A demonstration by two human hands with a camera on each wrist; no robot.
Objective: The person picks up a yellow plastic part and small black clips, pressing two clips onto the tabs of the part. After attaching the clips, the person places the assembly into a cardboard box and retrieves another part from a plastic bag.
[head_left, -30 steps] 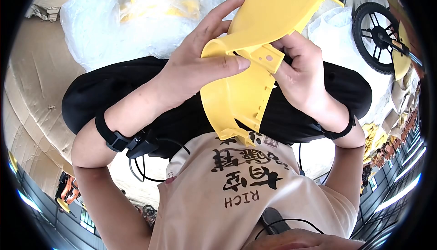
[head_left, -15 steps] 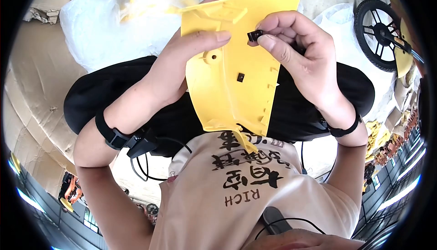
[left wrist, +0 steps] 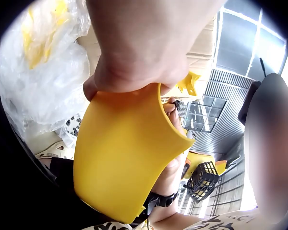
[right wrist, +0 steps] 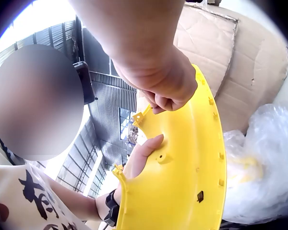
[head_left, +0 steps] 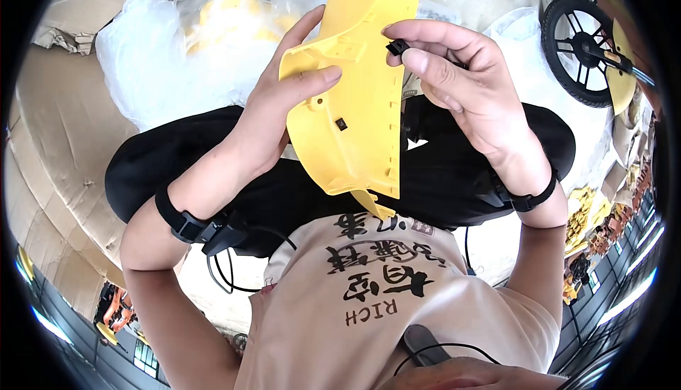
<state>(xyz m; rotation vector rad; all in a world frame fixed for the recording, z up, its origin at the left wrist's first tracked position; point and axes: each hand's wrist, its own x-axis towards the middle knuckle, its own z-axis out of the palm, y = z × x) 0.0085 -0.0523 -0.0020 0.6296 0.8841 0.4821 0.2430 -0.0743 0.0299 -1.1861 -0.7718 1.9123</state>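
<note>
A curved yellow plastic panel (head_left: 365,106) is held up over the lap. My left hand (head_left: 273,99) grips its left edge, thumb on the inner face and the other fingers behind. Between the thumb and fingertips of my right hand (head_left: 468,78) is pinched a small black clip-like piece (head_left: 398,48), close over the panel's inner face. Another small black piece (head_left: 341,124) sits on that face, below a round boss; the right wrist view shows this black piece (right wrist: 200,196) too. From the left wrist, the smooth outer side of the panel (left wrist: 120,153) faces the camera.
Clear plastic bags (head_left: 149,49) with yellow parts inside lie ahead. Flattened cardboard (head_left: 60,141) covers the left side. A black spoked wheel (head_left: 578,49) stands at the right, with yellow parts (head_left: 585,212) piled farther back.
The panel has turned from its outer side to its inner side and shifted left. My right hand has come from behind its edge to the front, with the black piece in its fingertips.
</note>
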